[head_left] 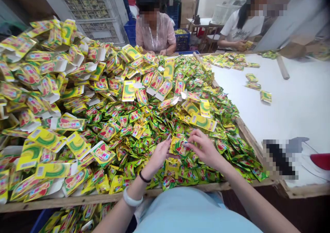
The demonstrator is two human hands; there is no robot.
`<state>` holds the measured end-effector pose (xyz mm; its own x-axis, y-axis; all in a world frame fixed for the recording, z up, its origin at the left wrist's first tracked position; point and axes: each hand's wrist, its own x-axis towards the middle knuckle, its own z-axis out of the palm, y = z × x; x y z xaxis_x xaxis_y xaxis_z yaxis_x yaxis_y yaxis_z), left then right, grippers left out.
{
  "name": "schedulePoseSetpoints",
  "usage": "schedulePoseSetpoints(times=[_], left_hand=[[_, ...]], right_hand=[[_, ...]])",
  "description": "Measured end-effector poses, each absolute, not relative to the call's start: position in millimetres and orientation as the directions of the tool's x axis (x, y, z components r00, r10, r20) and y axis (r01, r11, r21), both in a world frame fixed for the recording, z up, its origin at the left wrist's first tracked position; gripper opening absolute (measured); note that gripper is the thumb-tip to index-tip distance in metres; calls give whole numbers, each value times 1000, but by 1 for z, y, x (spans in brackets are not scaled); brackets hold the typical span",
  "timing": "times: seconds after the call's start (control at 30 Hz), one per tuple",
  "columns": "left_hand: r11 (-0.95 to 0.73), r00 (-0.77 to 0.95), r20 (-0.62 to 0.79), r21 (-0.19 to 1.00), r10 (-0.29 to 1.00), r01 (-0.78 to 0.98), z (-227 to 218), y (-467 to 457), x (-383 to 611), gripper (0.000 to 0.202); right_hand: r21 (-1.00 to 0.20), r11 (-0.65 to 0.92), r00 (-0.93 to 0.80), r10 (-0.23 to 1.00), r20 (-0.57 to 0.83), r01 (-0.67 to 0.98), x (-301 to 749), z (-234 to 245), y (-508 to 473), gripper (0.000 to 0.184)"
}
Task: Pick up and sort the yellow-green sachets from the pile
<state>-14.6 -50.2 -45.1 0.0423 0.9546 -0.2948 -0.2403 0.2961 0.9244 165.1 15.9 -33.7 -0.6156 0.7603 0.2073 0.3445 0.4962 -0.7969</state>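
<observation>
A small yellow, green and red packet (177, 146), apparently one of the little cartons, sits between my hands just above the heap. My left hand (160, 154) grips its left side, thumb on top. At the right end, the fingers of my right hand (202, 147) are pinched together; whether they hold the packet's edge or something small is too fine to make out. Below and around both hands lie many small green candy sachets (154, 131). Open-ended flat cartons (203, 122) rest on the sachets just beyond my right hand.
A big pile of cartons (46, 85) rises at the left. Wooden rails (249, 136) edge the heap. On the white table (288, 106) at the right lie several cartons (265, 96). Two people sit across from me. A blue crate with cartons (74, 219) stands below the front edge.
</observation>
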Motion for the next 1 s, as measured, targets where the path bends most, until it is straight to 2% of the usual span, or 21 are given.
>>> schedulePoseSetpoints(times=[0.07, 0.13, 0.2, 0.27, 0.33, 0.4, 0.47, 0.57, 0.63, 0.67, 0.73, 0.8, 0.87, 0.93, 1.0], left_hand=[[283, 180, -258, 950, 949, -130, -36, -49, -19, 46], [212, 259, -211, 977, 943, 24, -30, -48, -20, 45], [144, 247, -182, 976, 952, 166, -28, -50, -17, 59], [97, 232, -167, 954, 958, 285, -30, -52, -12, 70], [17, 266, -137, 913, 954, 408, -33, -51, -4, 71], [-101, 306, -97, 815, 947, 570, -33, -45, 6, 71], [-221, 348, -72, 649, 935, 728, -30, -28, 17, 72], [-414, 444, 31, 426, 895, 804, -30, 16, 37, 65], [-547, 533, 145, 354, 834, 759, -36, 52, 52, 64], [-586, 561, 183, 363, 807, 725, -41, 68, 59, 68], [-581, 552, 216, 474, 805, 662, -52, 93, 70, 72], [-516, 493, 223, 603, 841, 609, -61, 102, 70, 66], [-461, 422, 237, 672, 875, 579, -66, 92, 61, 55], [-404, 352, 237, 734, 906, 546, -66, 67, 45, 45], [-330, 307, 198, 816, 931, 475, -62, 33, 29, 35]], right_hand=[[-697, 637, -704, 658, 268, 330, 172, -21, 21, 10], [-686, 663, -756, 604, 252, 301, 173, -16, 20, 10], [-753, 583, -739, 643, 199, 305, 173, -19, 17, 7], [-848, 430, -703, 704, 100, 311, 176, -28, 12, 23], [-892, 312, -718, 696, -19, 326, 185, -38, 9, 36], [-861, 316, -747, 656, -104, 398, 200, -46, 7, 23], [-735, 429, -715, 691, -107, 525, 217, -51, 7, 22], [-409, 568, -605, 795, 47, 715, 240, -57, 8, 23], [-249, 604, -594, 795, 125, 757, 249, -60, 9, 22], [-220, 619, -603, 785, 143, 754, 252, -62, 9, 22], [-280, 630, -604, 776, 183, 725, 254, -64, 11, 20], [-443, 571, -520, 819, 244, 691, 255, -61, 13, 21], [-651, 444, -376, 892, 252, 616, 252, -52, 14, 21], [-842, 294, -258, 947, 192, 452, 245, -38, 15, 22], [-949, 194, -210, 967, 143, 247, 230, -23, 16, 23]])
